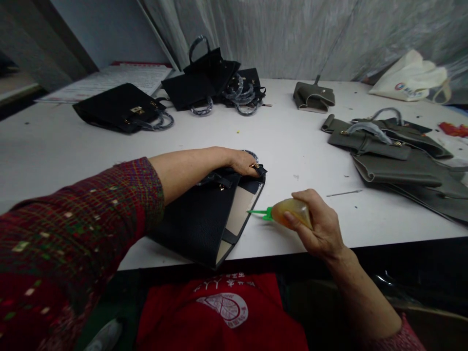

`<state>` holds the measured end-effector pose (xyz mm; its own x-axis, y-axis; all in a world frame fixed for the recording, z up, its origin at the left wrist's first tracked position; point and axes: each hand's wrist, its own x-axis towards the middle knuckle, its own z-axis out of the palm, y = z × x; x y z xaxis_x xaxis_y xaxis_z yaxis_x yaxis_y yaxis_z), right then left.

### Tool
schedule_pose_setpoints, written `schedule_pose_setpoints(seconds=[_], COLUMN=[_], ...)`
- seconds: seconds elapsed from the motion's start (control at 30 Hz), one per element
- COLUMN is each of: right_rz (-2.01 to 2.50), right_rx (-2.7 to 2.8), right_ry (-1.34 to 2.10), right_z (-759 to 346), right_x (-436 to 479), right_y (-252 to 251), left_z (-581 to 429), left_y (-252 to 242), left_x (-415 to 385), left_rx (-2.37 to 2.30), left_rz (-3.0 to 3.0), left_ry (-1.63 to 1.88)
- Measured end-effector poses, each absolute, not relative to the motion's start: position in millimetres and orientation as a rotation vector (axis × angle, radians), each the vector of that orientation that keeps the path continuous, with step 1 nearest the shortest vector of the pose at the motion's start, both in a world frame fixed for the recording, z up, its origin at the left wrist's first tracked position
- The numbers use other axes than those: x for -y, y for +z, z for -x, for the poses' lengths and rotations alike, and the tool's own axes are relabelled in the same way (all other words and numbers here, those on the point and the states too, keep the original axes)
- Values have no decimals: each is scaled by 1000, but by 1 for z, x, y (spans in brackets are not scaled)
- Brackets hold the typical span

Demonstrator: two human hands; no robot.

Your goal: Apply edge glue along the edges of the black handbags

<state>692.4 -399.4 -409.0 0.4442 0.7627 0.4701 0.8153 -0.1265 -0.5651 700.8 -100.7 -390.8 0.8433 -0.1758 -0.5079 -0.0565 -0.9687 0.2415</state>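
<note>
Both hands are occupied in the head view. The left hand (244, 162) reaches across and lies on the far top end of a black bag (193, 219), fingers curled over the edge by the handle and pinning it flat. The right hand (318, 229) is wrapped tight round a squeeze bottle (292, 212) of amber liquid (glue, most likely), with its green nozzle (258, 212) aimed at the bag's opened side.

That bag lies at the near edge of the tabletop (292, 141), one side folded back to show a beige inner panel (241, 207). The nozzle tip sits just at that panel's edge. I see no wet line on the panel, so the gluing looks barely begun, if at all.

Counting: one bag under the hands; one black bag lying flat (117, 108) far left; a black cluster (215, 80) behind it, at least two, handles wrapped. On the right are one folded olive piece (313, 95) alone and an olive stack (398, 156) showing two wrapped handles; how many bags are in it I cannot tell. One white tote (413, 78) lies far right, and one thin pin (343, 193) near the bottle.
</note>
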Motion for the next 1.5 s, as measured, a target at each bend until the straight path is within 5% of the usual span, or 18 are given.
schedule_pose_setpoints(seconds=[1.5], right_rz=[1713], right_rx=[1315], right_ry=[-145], right_z=[-704], right_x=[393], right_y=[-433], left_z=[-685], left_y=[-390], left_x=[83], left_rx=[-180], left_rz=[-3069], left_ry=[-668])
